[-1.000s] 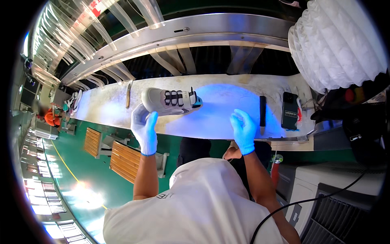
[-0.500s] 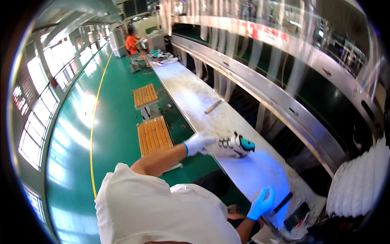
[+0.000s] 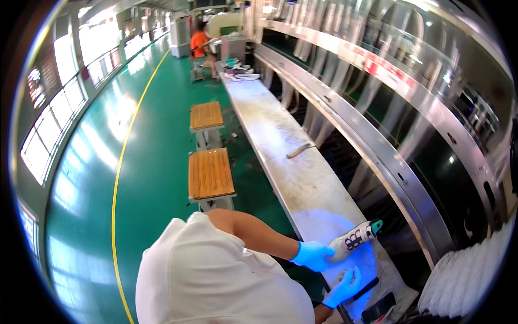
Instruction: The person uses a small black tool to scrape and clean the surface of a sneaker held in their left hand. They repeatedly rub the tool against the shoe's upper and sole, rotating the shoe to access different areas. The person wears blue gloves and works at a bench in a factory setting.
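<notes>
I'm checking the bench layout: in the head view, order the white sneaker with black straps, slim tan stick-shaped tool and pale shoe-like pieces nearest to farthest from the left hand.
1. White sneaker: touching the gloved left hand, to its right.
2. Tan tool: farther up the bench.
3. Pale shoe-like pieces: at the bench's far end.

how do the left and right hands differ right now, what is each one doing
The left hand grips the toe end of the pale shoe, while the right hand is apart from the shoe, with nothing visible in its grasp. The right hand is close beside the black bar; the left hand is farther from it. Both wear gloves that look bright blue.
</notes>
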`<state>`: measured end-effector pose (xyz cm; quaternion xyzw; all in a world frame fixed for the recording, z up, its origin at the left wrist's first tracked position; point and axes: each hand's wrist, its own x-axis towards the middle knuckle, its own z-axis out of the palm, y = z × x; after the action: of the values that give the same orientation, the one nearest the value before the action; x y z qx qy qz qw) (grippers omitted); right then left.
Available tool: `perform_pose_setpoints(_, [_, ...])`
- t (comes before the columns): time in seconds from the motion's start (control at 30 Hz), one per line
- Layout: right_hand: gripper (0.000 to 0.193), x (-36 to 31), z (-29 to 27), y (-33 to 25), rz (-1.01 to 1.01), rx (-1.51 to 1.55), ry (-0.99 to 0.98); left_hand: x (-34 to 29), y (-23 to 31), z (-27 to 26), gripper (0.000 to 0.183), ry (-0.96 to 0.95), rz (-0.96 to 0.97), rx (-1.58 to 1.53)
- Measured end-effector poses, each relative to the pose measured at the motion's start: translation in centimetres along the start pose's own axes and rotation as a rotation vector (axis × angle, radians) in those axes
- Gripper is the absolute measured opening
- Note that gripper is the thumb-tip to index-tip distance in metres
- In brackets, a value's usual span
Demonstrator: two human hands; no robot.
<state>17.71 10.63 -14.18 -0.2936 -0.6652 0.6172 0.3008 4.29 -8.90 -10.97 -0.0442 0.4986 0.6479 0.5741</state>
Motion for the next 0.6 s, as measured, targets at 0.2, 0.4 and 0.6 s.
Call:
perform_pose_setpoints(0.2, [0.027,-2.1,2.9,-1.9,-0.291,-0.131,-0.068,-10.1,8.8,5.0,0.033,-0.325,0.157,0.626])
perform_pose_setpoints(0.4, [0.034,-1.4,1.8,0.3,-0.163,-0.097,0.053,-0.9,25.3,23.2,0.03,-0.218,1.472,1.106])
perform_pose_setpoints(0.6, [0.03,-1.7,4.1,-2.5,-0.381,-0.317,0.072,11.0,32.5,37.2,0.075,0.179,1.541,1.42])
